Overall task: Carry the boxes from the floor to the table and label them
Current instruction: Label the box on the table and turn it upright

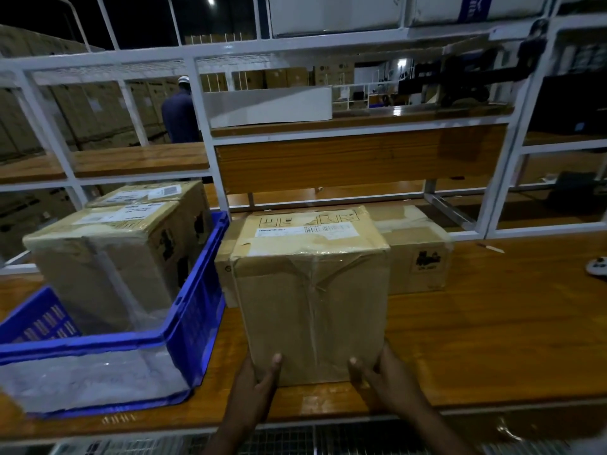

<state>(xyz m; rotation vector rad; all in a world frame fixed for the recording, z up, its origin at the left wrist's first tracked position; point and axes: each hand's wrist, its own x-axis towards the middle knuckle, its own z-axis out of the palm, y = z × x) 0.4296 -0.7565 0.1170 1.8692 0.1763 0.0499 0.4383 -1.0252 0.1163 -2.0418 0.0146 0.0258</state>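
Left of the front box, a blue plastic crate with slatted walls sits on the wooden desk, holding two taped, labelled cartons and a clear plastic liner. Upright near the desk's front edge, the front box is brown cardboard, glossy with tape, a barcode label on top. Both hands grip its lower corners: left hand and right hand, thumbs on its near face, other fingers hidden round the sides. Behind it stands another carton.

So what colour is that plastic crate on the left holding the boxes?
Bright blue: the crate, seen in the head view, has a clear plastic liner inside.
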